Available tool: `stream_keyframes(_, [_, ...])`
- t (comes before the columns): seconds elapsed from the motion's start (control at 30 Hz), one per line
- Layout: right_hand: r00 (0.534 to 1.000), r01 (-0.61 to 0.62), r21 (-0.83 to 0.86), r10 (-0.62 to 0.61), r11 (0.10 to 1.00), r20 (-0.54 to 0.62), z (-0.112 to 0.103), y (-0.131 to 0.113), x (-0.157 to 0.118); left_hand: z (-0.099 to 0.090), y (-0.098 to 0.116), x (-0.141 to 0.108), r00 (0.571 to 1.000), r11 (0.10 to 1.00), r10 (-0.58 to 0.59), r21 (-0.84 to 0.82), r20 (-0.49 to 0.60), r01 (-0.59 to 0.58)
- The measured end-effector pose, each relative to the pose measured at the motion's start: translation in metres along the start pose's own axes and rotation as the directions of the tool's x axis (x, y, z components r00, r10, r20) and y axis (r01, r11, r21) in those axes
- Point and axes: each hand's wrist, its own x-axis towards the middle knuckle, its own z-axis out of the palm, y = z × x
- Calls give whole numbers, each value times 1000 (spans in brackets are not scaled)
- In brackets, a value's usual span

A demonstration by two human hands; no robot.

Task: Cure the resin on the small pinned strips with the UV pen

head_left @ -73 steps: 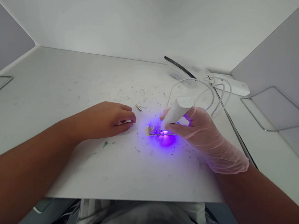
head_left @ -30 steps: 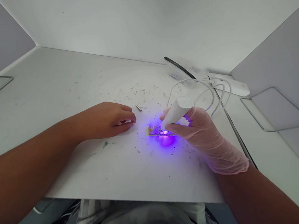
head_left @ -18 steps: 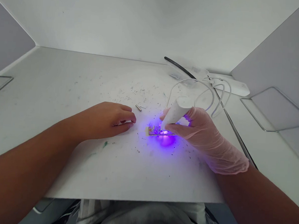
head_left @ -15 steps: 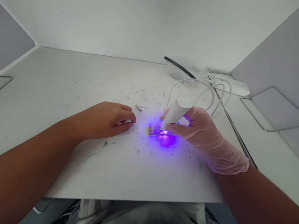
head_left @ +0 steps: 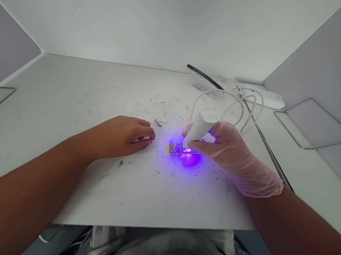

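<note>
My right hand (head_left: 226, 154), in a thin pinkish see-through glove, is closed round a white corded UV lamp (head_left: 201, 126). The lamp is tilted, its lower end close over a small flat piece with clear parts on it (head_left: 176, 148); whether they touch I cannot tell. Violet light spreads over the piece and the white surface around it. Bare and ungloved, my left hand (head_left: 129, 136) rests on the table to the left, fingers loosely bent and a little apart, holding nothing. A small metal cylinder (head_left: 157, 122) lies just beyond its fingertips.
The lamp's white cable (head_left: 243, 111) loops to a white box (head_left: 264, 98) at the back right. Near it lie a black-edged curved item (head_left: 205, 76) and clear plastic bags (head_left: 207, 89). Dark crumbs (head_left: 162, 104) dot the white table (head_left: 154, 203). A wire frame (head_left: 310, 147) is at right.
</note>
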Motion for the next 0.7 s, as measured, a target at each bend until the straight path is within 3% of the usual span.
stream_keyframes(0.7, [1000,-14,4,14,1000,1,2,0,0,1,0,0,1000,1000,-14,18,16,14])
